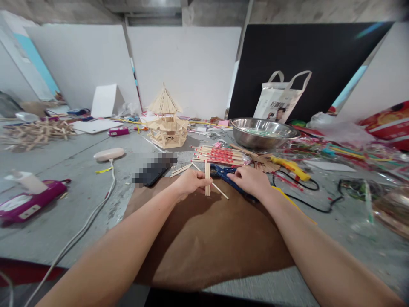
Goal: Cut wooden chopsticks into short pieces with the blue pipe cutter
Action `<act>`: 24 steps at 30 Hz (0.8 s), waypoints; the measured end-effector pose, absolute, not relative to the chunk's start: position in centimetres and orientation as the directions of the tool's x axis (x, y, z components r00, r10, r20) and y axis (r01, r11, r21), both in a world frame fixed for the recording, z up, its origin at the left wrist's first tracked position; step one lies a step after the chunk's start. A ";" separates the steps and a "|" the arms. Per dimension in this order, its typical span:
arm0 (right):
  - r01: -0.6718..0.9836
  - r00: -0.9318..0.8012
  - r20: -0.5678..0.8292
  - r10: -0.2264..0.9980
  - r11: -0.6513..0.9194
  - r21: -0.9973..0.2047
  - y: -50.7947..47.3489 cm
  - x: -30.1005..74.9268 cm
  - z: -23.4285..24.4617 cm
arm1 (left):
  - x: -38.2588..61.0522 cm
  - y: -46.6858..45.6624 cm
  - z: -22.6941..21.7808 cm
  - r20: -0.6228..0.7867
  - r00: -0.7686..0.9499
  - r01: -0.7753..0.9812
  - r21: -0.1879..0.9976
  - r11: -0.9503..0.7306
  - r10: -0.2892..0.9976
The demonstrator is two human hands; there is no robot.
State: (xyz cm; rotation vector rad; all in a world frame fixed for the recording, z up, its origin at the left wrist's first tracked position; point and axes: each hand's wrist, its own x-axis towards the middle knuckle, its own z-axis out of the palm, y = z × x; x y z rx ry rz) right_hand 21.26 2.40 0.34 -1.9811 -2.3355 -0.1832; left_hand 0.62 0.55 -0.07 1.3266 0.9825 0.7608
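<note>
Upright between the fingers of my left hand (191,183) is a small flat bundle of pale wooden sticks (207,178). A single thin stick (221,190) slants down to the right behind that bundle. My right hand (251,180) is closed at the handle of a dark blue hand tool (235,180) that looks like cutters; its far end points left and its jaws cannot be made out clearly. Several loose sticks (181,170) lie just beyond my left hand. Under both hands spreads a brown sheet (191,243).
A stick-built pavilion model (168,128) stands at the back. Beyond my hands lie red-banded stick bundles (220,154), with a metal bowl (263,134) behind. A phone (155,168) lies left; a yellow glue gun (292,167) with a black cord lies right. Purple power strip (35,202) at far left.
</note>
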 end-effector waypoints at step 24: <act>-0.042 -0.174 0.135 0.975 0.130 -0.991 0.8 20.4 3.3 | -0.3 1.0 0.3 -0.039 0.391 0.078 0.997 0.010 0.920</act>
